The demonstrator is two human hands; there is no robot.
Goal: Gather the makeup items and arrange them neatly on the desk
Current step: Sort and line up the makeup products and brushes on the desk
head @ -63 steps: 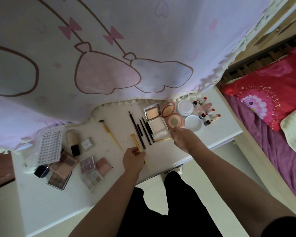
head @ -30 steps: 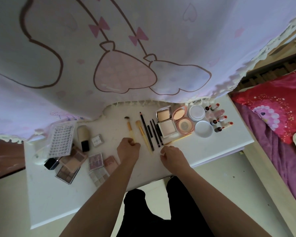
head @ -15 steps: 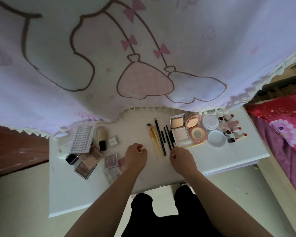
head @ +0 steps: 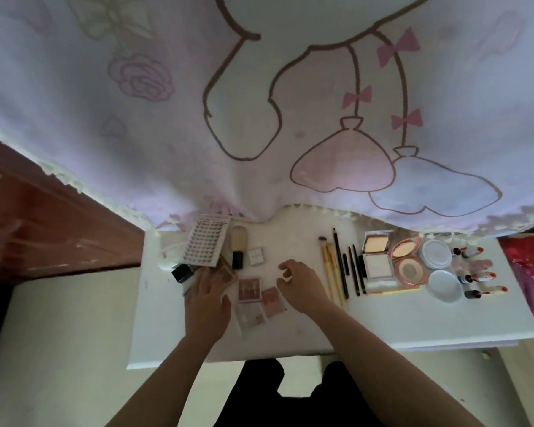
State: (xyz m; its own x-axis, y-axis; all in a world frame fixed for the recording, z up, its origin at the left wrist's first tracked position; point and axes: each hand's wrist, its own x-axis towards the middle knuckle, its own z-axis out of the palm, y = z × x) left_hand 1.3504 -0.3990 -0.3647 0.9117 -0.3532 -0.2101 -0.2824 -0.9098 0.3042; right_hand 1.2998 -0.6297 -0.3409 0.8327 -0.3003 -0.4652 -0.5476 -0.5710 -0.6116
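Pink and brown palettes (head: 249,289) clustered near desk's (head: 383,322) left edge, under left hand (head: 208,300) spread flat, released; right hand (head: 301,285) loosely curled, grasping nothing, beside brushes (head: 330,266) lined toward back edge.

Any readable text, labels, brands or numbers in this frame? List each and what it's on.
Nothing can be read as it stands.
On the small square compact: a faint mark on the lid, too blurred to read.
On the lash tray: rows of lashes; any print is too small to read.
On the curtain: drawings of bows and a rose; a purple print at the hem is blurred.
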